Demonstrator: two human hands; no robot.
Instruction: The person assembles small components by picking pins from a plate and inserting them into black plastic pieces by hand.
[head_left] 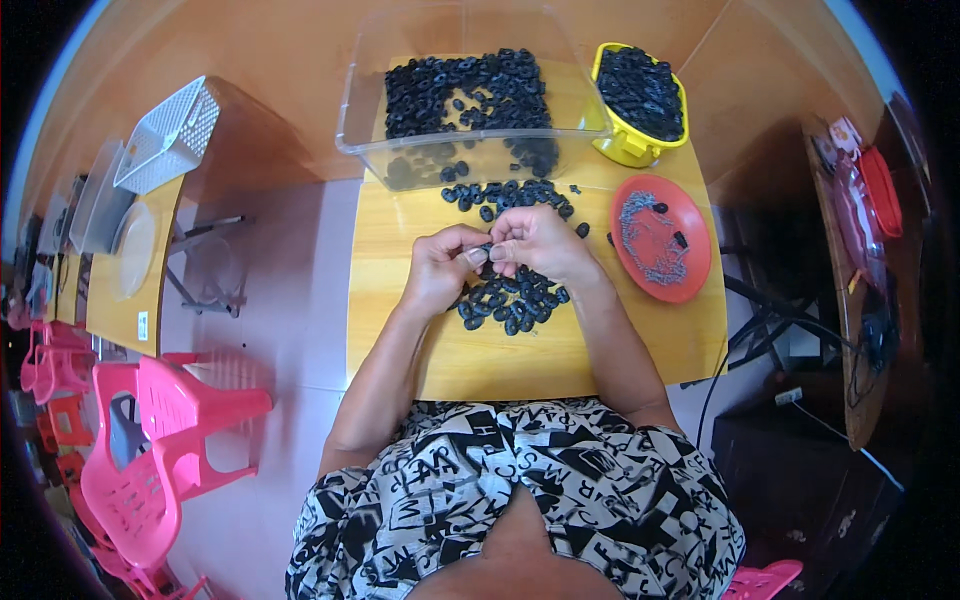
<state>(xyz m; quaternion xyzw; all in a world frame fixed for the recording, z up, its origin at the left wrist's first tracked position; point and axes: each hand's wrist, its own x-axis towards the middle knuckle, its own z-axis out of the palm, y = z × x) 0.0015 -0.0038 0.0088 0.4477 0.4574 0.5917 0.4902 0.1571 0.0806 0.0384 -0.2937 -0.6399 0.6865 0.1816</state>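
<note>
- Currently I have both hands meeting over the middle of the worktop point(385, 350), fingertips nearly touching.
- My left hand point(438, 264) is pinched, thumb against finger, on a small black piece point(488, 268); the fingers cover most of it, so I cannot make out its shape.
- My right hand point(545, 245) is closed at the thumb and fingertips on the same piece, from the other side.
- Just below the hands I see a heap point(510, 307) of rounded, glossy black pieces lying loose on the worktop.
- Beyond the hands, more loose parts point(512, 192), also black, some of them ring-like, spread toward the tub point(588, 133).
- That tub is clear and wide, stands at the far side, and holds many black parts, packed mostly toward its back.
- To its right I have a yellow bucket point(632, 148), filled nearly to the rim with dark pieces.
- Nearer, on the right, a red plate point(702, 245) carries small grey bits point(664, 275) in a rough ring, plus two black pieces.
- Off to the left, a white basket point(170, 145) and pink chairs point(150, 490) show.
</note>
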